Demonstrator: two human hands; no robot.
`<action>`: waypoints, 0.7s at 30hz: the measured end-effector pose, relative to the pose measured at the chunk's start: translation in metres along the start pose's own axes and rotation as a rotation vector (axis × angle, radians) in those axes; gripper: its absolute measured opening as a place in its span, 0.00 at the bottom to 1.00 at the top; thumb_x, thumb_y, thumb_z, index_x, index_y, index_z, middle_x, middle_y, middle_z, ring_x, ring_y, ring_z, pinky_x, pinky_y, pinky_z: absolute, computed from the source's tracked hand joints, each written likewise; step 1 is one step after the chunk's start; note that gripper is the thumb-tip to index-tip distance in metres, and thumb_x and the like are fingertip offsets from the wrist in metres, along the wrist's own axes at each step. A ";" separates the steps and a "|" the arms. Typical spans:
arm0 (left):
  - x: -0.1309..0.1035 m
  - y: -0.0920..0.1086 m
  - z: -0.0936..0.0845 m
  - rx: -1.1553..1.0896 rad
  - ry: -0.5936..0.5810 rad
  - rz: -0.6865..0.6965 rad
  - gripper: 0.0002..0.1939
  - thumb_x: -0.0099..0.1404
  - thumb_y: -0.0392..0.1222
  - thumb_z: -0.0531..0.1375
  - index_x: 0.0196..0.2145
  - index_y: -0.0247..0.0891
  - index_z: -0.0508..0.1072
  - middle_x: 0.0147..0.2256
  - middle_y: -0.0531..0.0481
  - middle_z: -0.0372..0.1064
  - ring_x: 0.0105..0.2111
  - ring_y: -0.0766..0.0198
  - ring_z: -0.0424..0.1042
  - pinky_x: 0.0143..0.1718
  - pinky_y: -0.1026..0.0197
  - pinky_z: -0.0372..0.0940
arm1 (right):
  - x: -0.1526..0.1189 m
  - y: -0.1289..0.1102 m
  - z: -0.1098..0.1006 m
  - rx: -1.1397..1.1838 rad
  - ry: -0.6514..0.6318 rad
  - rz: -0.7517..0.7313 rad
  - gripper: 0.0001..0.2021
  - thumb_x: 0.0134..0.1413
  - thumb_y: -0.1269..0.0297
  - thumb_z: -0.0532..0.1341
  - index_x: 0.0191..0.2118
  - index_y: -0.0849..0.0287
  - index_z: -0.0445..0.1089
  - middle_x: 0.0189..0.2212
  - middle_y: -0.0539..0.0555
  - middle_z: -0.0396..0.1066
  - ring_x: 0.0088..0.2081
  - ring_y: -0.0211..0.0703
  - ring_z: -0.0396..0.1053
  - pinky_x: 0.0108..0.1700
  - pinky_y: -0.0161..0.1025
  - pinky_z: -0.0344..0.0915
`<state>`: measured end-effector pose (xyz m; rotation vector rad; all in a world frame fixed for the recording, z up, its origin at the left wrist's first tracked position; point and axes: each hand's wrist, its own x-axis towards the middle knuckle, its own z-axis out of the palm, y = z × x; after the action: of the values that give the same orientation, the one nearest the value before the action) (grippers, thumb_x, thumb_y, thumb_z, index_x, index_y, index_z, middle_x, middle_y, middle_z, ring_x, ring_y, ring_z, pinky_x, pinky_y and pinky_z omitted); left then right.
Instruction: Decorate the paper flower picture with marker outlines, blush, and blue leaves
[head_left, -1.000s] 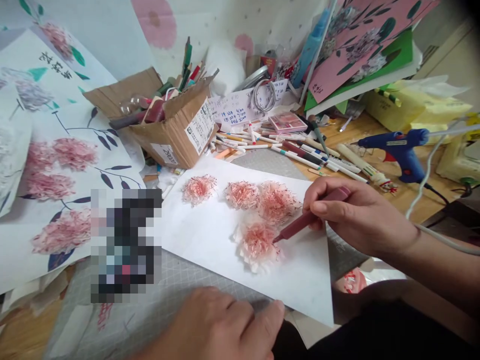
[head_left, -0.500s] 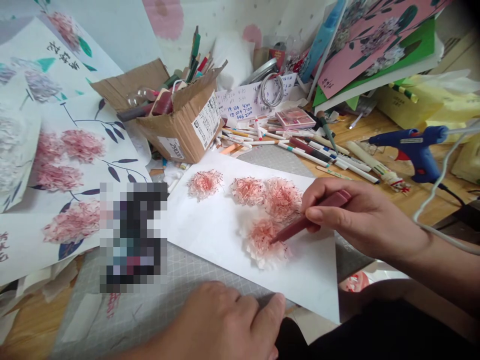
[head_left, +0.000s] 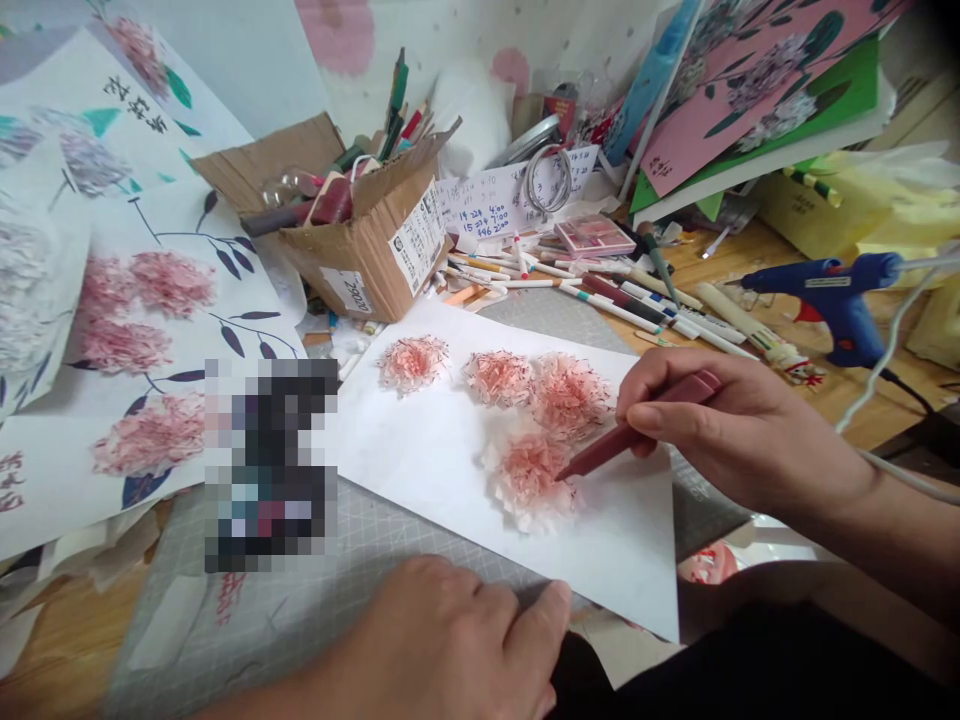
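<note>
My right hand [head_left: 705, 425] is closed around a dark red marker [head_left: 637, 425], its tip at the right part of the lowest pink paper flower [head_left: 529, 475]. That flower has pale outer petals. Three more pink flowers with dark red petal edges are on the same white sheet [head_left: 420, 460]: one at the left [head_left: 414, 363], one in the middle [head_left: 500, 378] and one beside it [head_left: 568, 395]. My left hand [head_left: 465, 640] lies with its fingers spread at the sheet's lower edge, holding nothing.
A grey cutting mat [head_left: 315, 590] lies under the sheet. Finished flower pictures [head_left: 172, 350] are at the left. Behind stand a cardboard box [head_left: 367, 240] of tools and scattered pens [head_left: 622, 300]. A blue glue gun [head_left: 840, 295] with its cord is at the right.
The marker and my right hand have shifted slightly right, and the tip sits a little further toward the flower's right edge. My left hand stays by the sheet. The view has shifted slightly.
</note>
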<state>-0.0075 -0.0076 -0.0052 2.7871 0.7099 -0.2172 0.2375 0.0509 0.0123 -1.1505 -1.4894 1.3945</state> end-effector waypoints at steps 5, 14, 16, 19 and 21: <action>0.002 0.000 0.002 0.008 0.019 -0.033 0.21 0.62 0.41 0.57 0.53 0.36 0.63 0.29 0.49 0.74 0.25 0.55 0.74 0.24 0.56 0.67 | 0.000 -0.002 0.000 -0.077 -0.016 0.005 0.08 0.51 0.60 0.65 0.28 0.57 0.69 0.17 0.46 0.61 0.24 0.38 0.71 0.25 0.32 0.60; -0.001 0.001 0.001 0.001 0.044 0.021 0.22 0.63 0.43 0.57 0.53 0.35 0.62 0.27 0.51 0.73 0.22 0.58 0.72 0.22 0.59 0.65 | -0.003 -0.007 0.001 -0.082 0.001 0.035 0.10 0.51 0.58 0.65 0.27 0.57 0.68 0.18 0.48 0.64 0.29 0.47 0.76 0.24 0.33 0.63; 0.000 0.002 -0.002 0.009 0.017 0.006 0.22 0.62 0.43 0.57 0.53 0.35 0.63 0.28 0.51 0.73 0.22 0.57 0.73 0.23 0.58 0.66 | -0.004 -0.008 0.003 -0.034 -0.004 0.030 0.09 0.51 0.58 0.65 0.27 0.57 0.68 0.18 0.48 0.64 0.30 0.48 0.76 0.26 0.34 0.66; 0.001 0.003 -0.005 0.030 -0.024 -0.018 0.22 0.62 0.44 0.57 0.53 0.34 0.63 0.29 0.49 0.74 0.23 0.55 0.73 0.22 0.57 0.66 | -0.006 -0.009 0.005 -0.016 -0.073 0.073 0.08 0.50 0.59 0.65 0.28 0.56 0.68 0.20 0.49 0.67 0.32 0.50 0.76 0.31 0.38 0.69; 0.002 0.004 -0.006 0.027 -0.020 -0.012 0.22 0.62 0.43 0.58 0.53 0.34 0.63 0.28 0.49 0.74 0.23 0.56 0.73 0.21 0.57 0.65 | -0.007 -0.008 0.005 -0.004 -0.074 0.072 0.07 0.50 0.61 0.65 0.28 0.56 0.68 0.19 0.48 0.66 0.33 0.50 0.77 0.33 0.38 0.69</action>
<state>-0.0037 -0.0082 0.0006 2.8030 0.7245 -0.2579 0.2336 0.0431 0.0203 -1.1764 -1.5159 1.4987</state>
